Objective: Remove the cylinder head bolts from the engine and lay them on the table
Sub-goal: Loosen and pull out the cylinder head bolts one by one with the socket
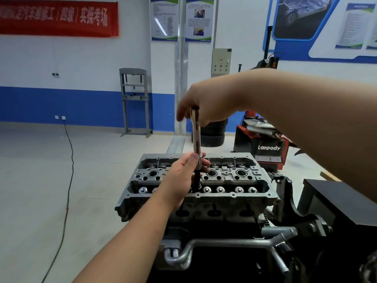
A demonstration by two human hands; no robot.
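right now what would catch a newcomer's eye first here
Both hands hold an upright socket extension at centre: the right hand grips its top, the left hand its lower end. Beneath sits the grey cylinder head. A red banner hangs on the wall, upper left.

The word "Lanpody" stands in white letters on the red and black machine (269,149), low and to the right of where the right hand (212,105) pinches the top of the shiny tool (196,135). A red banner (59,18) hangs on the wall, high up and far to the left of that grip. Its white signs are partly blurred; the last ones read "实操考场". The posters (182,18) above the grip have print too small to read.
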